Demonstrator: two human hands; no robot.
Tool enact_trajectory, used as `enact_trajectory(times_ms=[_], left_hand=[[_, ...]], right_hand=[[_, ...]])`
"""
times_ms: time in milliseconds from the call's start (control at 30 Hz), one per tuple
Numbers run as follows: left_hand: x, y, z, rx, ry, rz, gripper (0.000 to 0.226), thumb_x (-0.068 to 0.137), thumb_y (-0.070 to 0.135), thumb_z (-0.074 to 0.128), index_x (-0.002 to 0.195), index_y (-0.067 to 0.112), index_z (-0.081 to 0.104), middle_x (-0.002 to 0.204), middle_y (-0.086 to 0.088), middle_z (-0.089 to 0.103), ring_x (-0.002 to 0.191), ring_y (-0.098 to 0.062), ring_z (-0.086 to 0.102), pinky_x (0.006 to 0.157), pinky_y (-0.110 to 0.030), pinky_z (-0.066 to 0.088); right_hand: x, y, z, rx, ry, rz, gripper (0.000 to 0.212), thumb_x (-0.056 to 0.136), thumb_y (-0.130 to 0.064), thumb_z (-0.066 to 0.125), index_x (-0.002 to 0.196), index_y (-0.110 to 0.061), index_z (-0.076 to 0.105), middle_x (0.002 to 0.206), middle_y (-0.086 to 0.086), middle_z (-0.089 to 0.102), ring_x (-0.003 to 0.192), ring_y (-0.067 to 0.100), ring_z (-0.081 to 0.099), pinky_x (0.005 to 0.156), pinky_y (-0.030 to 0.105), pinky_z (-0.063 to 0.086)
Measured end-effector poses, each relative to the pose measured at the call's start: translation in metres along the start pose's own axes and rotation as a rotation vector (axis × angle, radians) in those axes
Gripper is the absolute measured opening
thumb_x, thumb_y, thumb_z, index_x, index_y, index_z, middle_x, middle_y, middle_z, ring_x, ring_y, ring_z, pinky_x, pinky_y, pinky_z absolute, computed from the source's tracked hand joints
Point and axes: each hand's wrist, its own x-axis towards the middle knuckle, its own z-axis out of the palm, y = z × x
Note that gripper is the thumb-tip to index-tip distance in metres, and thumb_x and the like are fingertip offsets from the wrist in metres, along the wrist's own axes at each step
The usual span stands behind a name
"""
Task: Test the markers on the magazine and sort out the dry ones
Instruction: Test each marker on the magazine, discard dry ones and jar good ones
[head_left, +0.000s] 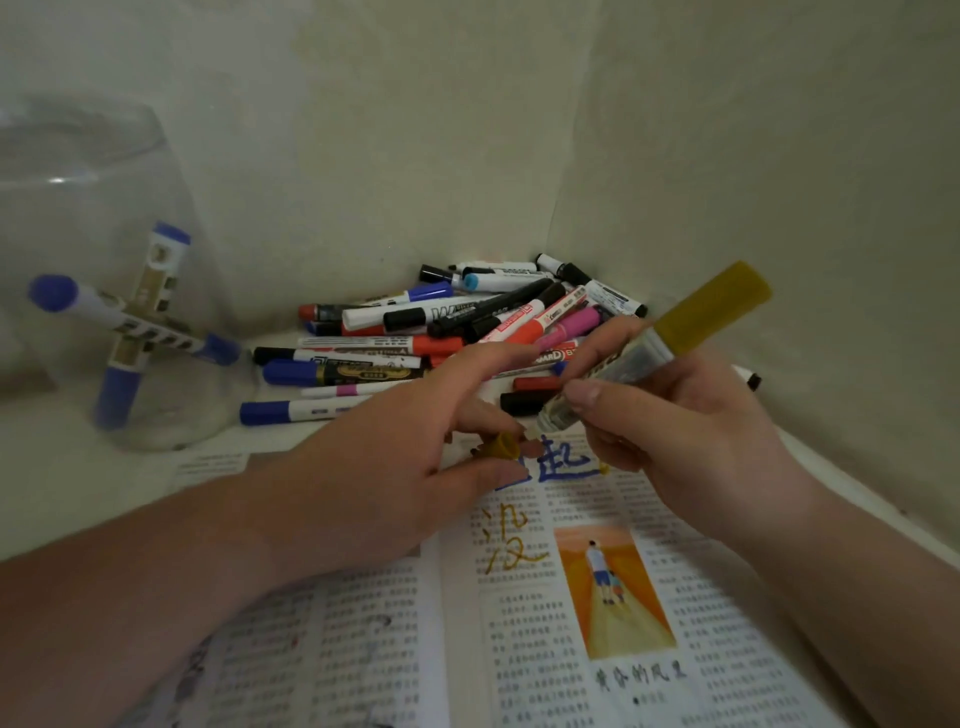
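**A:** The right hand (675, 431) has its thumb and fingers curled round the yellow marker (675, 332), gripping it on the pale lower barrel. The coloured rear end is tilted up and to the right.

**B:** And the writing end slants down to the left, low over the magazine (545, 649). The fingers hide the nib, so there's no telling whether it touches the paper.

**A:** Over to the left hand (395, 467). It pinches the yellow cap (501, 446) between thumb and a lower finger, open end towards the marker and just beside its tip. The index finger stretches out straight above.

**B:** The magazine lies open and flat on the white table (78, 478), under both wrists. There are yellow strokes (511, 545) on the right page, with blue characters (563, 462) above them, beside an orange illustration (613, 592).

**A:** Behind the hands, in the corner, sits the pile of markers (441, 332): red, black, blue and pink, lying crosswise over each other.

**B:** Far left stands a glass jar (78, 208), well apart from the pile. It holds two blue markers (124, 322), crossed inside it.
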Motion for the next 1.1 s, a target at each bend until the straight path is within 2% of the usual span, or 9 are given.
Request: enact_trajectory(times_ms=[133,200,267,333,533,733,867,1000,1100], left_hand=[[-0.001,0.001,0.001,0.012,0.001,0.042,0.073,0.088,0.049,0.061,0.140,0.070,0.013,0.117,0.034,0.065,0.117,0.015,0.052,0.104,-0.032,0.042],[-0.001,0.000,0.001,-0.002,-0.003,0.066,0.074,0.092,0.042,0.063,0.143,0.067,0.015,0.121,0.037,0.062,0.122,0.014,0.050,0.105,-0.033,0.040],[0.000,-0.002,0.002,-0.007,-0.004,0.079,0.073,0.096,0.039,0.063,0.145,0.064,0.015,0.132,0.037,0.056,0.131,0.006,0.047,0.108,-0.037,0.040],[0.001,-0.005,0.004,0.016,0.012,0.092,0.074,0.097,0.040,0.062,0.148,0.062,0.012,0.140,0.034,0.051,0.135,-0.006,0.047,0.109,-0.045,0.041],[0.002,-0.007,0.005,0.012,0.021,0.112,0.076,0.098,0.039,0.058,0.150,0.060,0.007,0.148,0.030,0.042,0.137,0.003,0.041,0.112,-0.041,0.041],[0.002,-0.005,0.004,0.100,0.021,0.094,0.078,0.096,0.046,0.060,0.132,0.080,0.000,0.130,0.035,0.054,0.129,-0.001,0.044,0.107,-0.043,0.043],[0.004,-0.010,0.002,0.128,0.080,0.066,0.075,0.089,0.046,0.068,0.134,0.071,0.014,0.129,0.023,0.060,0.119,0.004,0.051,0.102,-0.036,0.048],[0.005,-0.013,0.002,0.155,0.124,0.102,0.073,0.087,0.040,0.073,0.138,0.061,0.025,0.120,0.018,0.063,0.110,0.002,0.057,0.093,-0.031,0.052],[0.005,-0.017,0.001,0.124,0.129,0.098,0.073,0.086,0.039,0.074,0.142,0.053,0.029,0.119,0.017,0.066,0.110,0.000,0.059,0.093,-0.031,0.051]], right_hand=[[-0.002,0.001,0.004,-0.119,-0.017,0.051,0.006,0.082,-0.006,0.064,0.087,-0.005,0.062,0.064,-0.008,0.066,0.056,0.003,0.063,0.056,0.012,0.048],[-0.002,0.005,0.005,-0.250,-0.017,0.054,0.007,0.082,-0.017,0.069,0.089,-0.017,0.067,0.080,-0.001,0.073,0.076,0.014,0.071,0.070,0.032,0.058],[-0.003,0.008,0.009,-0.317,0.011,0.036,0.015,0.082,-0.023,0.073,0.096,-0.022,0.069,0.095,0.007,0.074,0.092,0.031,0.070,0.083,0.055,0.057],[-0.003,0.008,0.010,-0.351,0.011,-0.004,0.022,0.085,-0.023,0.073,0.106,-0.017,0.070,0.100,0.007,0.074,0.094,0.035,0.069,0.084,0.059,0.054],[-0.003,0.007,0.009,-0.399,-0.019,0.007,0.025,0.094,-0.031,0.063,0.111,-0.015,0.071,0.104,0.005,0.075,0.099,0.029,0.071,0.088,0.054,0.056],[-0.001,0.011,0.010,-0.568,-0.067,0.002,0.019,0.089,-0.035,0.069,0.102,-0.022,0.074,0.090,0.005,0.072,0.083,0.027,0.068,0.076,0.051,0.054],[0.000,0.013,0.012,-0.609,-0.053,-0.010,0.012,0.092,-0.031,0.070,0.097,-0.021,0.074,0.081,0.002,0.069,0.074,0.017,0.064,0.069,0.030,0.053],[0.000,0.012,0.017,-0.638,-0.061,0.000,0.006,0.095,-0.024,0.067,0.096,-0.027,0.073,0.082,-0.002,0.070,0.078,0.016,0.065,0.068,0.028,0.052],[0.001,0.010,0.023,-0.626,-0.074,-0.015,0.011,0.095,-0.018,0.068,0.094,-0.029,0.071,0.082,-0.005,0.070,0.077,0.013,0.066,0.066,0.019,0.051]])
